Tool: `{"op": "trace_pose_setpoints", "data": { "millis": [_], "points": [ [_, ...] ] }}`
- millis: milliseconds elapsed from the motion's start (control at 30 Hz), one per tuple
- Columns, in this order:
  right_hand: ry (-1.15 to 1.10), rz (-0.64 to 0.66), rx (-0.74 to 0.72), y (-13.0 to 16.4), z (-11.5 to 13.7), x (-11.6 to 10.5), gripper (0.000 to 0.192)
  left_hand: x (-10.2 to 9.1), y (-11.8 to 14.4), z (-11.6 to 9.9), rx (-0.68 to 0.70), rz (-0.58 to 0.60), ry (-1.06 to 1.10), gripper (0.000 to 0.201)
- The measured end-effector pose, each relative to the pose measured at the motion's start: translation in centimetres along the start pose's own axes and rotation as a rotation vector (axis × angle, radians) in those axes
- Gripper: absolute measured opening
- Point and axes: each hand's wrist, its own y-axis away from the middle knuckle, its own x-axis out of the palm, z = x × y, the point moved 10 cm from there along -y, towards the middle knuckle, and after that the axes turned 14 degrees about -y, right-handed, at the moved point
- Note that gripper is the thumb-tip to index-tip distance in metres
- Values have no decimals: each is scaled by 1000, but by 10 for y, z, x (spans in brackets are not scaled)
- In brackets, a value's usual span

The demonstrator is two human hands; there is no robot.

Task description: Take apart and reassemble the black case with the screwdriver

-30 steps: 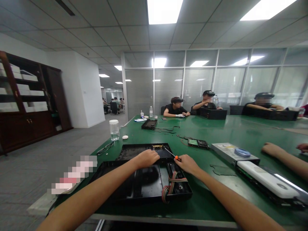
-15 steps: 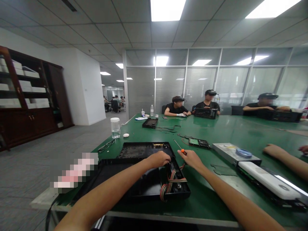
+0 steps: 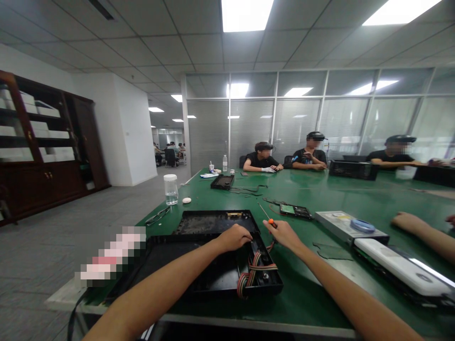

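The black casing looks like glossy plastic

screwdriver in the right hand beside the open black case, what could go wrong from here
A slip of the screwdriver might jab the left hand, since its bare shaft juts from the right hand and both hands are close together.
The striped wires loop over the front wall of the black case, so they could snag.
The eyeglasses lie near the left edge of the green table and might get knocked off.
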Motion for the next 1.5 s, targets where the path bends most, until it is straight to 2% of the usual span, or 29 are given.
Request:
{"op": "trace_pose_setpoints", "data": {
  "millis": [133, 233, 300, 367, 433, 567, 667, 800, 933, 1200, 1500],
  "points": [
    [-16, 7, 12, -1, -2, 1, 55, 0, 0, -5, 27, 6, -17, 23],
    [-113, 79, 10, -2, -6, 5, 43, -1, 0, -7, 52, -5, -9, 23],
    [-241, 172, 72, 0, -13, 10, 34, -1, 0, -6, 60, -4, -1, 22],
    [-416, 264, 162, 4, -20, 12, 33, -1, 0, -5, 60, 2, 2, 20],
    [-619, 301, 179, 6, -17, 7, 34, -1, 0, -3, 53, 5, 5, 19],
    [-920, 243, 71, 0, 0, -19, 40, 1, 0, 2, 10, 1, 36, 17],
    [-981, 71, 92, -8, -11, -35, 38, 7, 0, 9, -63, 14, 87, 18],
    [-960, -170, 61, -11, -27, -48, 36, 15, 1, 17, -149, 23, 199, 19],
    [-841, -244, -51, -7, -20, -45, 36, 17, 2, 19, -177, 21, 228, 18],
    [-423, -238, -243, 6, 13, -46, 31, 16, 3, 19, -168, 11, 210, 20],
    [-295, -207, -332, 12, 31, -54, 29, 14, 3, 18, -164, 11, 196, 21]
  ]
}}
